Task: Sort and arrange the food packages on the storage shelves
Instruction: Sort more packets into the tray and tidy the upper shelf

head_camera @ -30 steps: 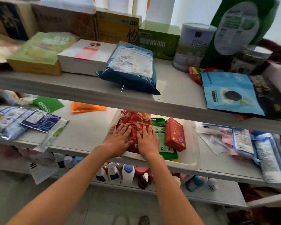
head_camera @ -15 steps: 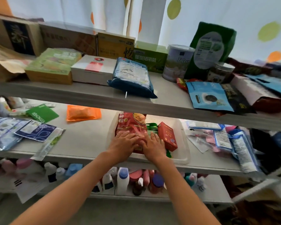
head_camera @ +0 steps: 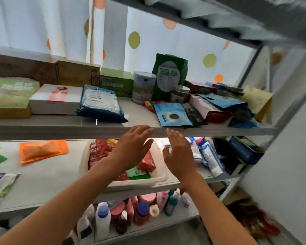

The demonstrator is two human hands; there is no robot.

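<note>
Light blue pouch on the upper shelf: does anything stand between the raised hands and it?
Nothing visible does. The left hand and right hand are open and empty, level with the upper shelf's front edge. The light blue pouch lies flat just behind that edge, uncovered.

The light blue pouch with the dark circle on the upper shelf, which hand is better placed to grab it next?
Probably the right hand. It is raised, open and empty, almost directly below the light blue pouch at the shelf's front edge. The left hand is open too, but sits further left, over the white bin.
</note>
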